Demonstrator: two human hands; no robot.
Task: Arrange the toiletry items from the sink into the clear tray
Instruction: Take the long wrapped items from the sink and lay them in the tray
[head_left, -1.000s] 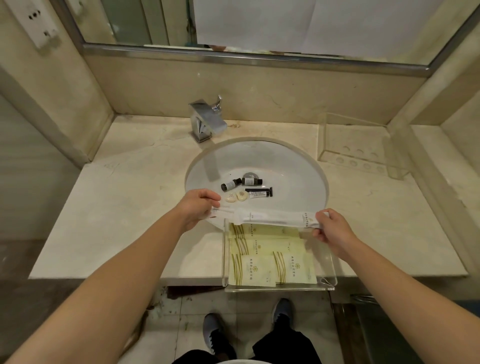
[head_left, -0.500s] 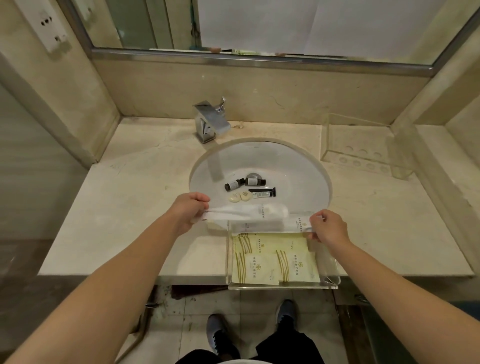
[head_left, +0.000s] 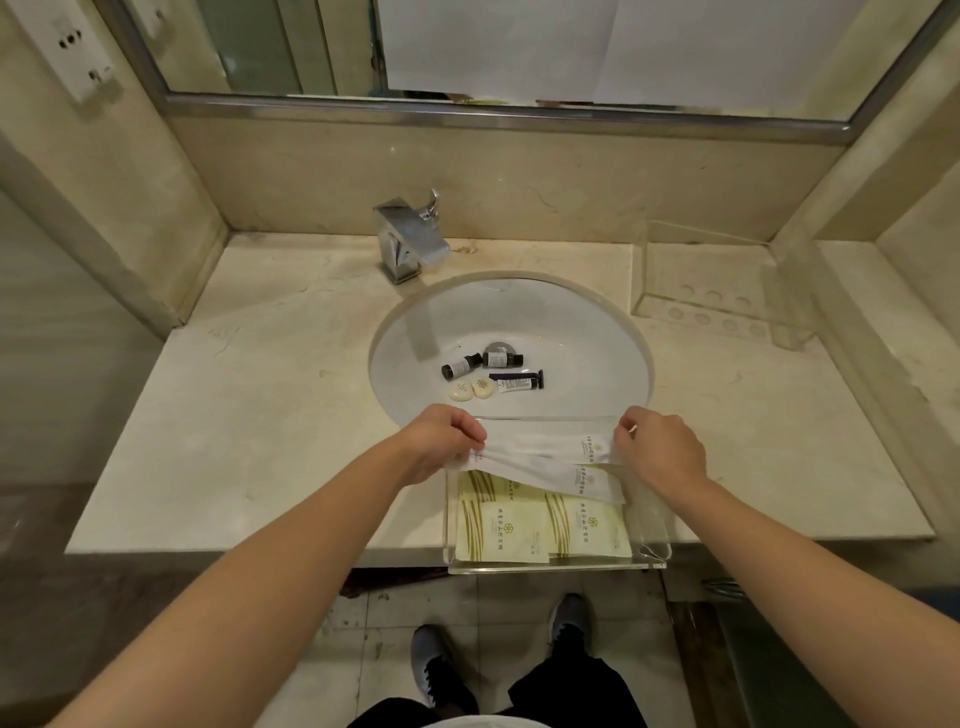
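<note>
Two long white packets (head_left: 550, 451) lie across the far end of the clear tray (head_left: 556, 565), which stands at the counter's front edge. My left hand (head_left: 439, 441) pinches their left ends and my right hand (head_left: 657, 449) pinches their right ends. Yellow sachets (head_left: 540, 525) fill the tray's near part. In the sink (head_left: 597, 332) lie two small dark bottles (head_left: 480, 362), a black-capped tube (head_left: 519, 383) and two round soaps (head_left: 471, 389).
A chrome faucet (head_left: 410, 241) stands behind the sink. A second clear holder with round holes (head_left: 727, 296) sits at the counter's back right. A mirror runs along the back wall. My feet show on the tiled floor below.
Both hands have brought the white packets nearer each other and lower, onto the tray's far end. The camera view has shifted slightly.
</note>
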